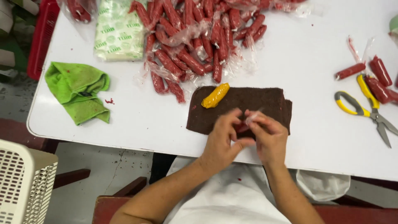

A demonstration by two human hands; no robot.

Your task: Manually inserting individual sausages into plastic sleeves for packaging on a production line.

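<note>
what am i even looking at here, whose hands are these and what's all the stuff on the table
This is one picture from a camera worn on a person's head, looking down at their own two bare hands over a white table. The left hand and right hand are together over a dark brown cloth, pinching a small red filled plastic tube. A yellow filled tube lies on that cloth. Behind it is a heap of red tubes in clear plastic and a green-printed white packet. To the left lies a crumpled green cloth; to the right, yellow-handled scissors beside a few more red tubes.
</note>
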